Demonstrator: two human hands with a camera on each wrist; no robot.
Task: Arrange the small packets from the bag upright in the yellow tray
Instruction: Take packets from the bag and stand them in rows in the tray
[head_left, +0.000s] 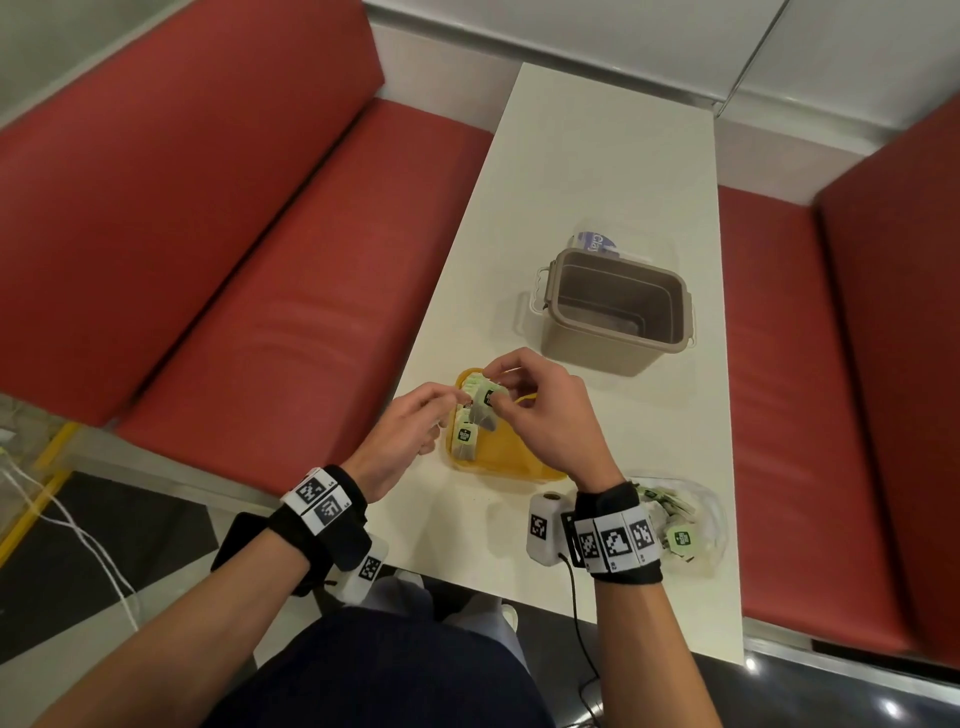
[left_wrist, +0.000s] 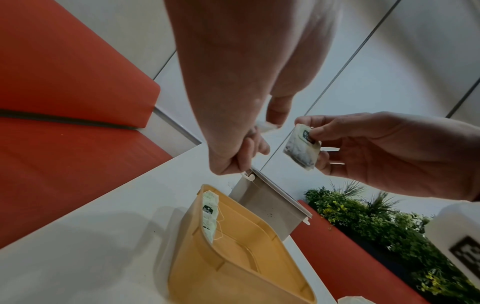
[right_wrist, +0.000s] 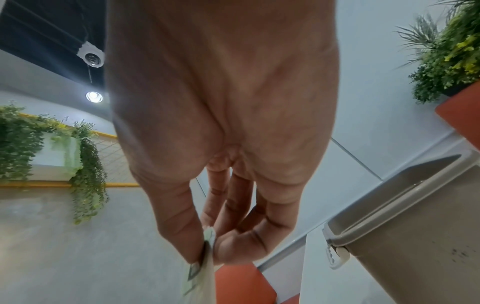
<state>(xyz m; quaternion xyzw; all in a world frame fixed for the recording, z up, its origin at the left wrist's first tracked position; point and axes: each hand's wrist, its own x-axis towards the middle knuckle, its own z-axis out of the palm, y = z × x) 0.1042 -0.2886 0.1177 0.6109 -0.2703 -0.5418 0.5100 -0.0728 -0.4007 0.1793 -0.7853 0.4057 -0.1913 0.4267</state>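
The yellow tray (head_left: 514, 457) sits on the white table near its front edge, with several small green-and-white packets (head_left: 465, 439) standing along its left wall. In the left wrist view one such packet (left_wrist: 210, 214) leans upright against the tray (left_wrist: 233, 263) wall. My right hand (head_left: 498, 395) hovers over the tray, thumb and forefinger pinching a packet (left_wrist: 301, 150) by its top edge. My left hand (head_left: 449, 402) is just left of it, fingers curled, pinching a pale packet corner (left_wrist: 265, 125). The clear bag (head_left: 685, 525) with more packets lies behind my right wrist.
A grey open bin (head_left: 618, 306) with latch handles stands just beyond the tray. A white marker block (head_left: 543, 525) with a cable sits at the table's front edge. Red bench seats (head_left: 260, 291) flank the narrow table on both sides.
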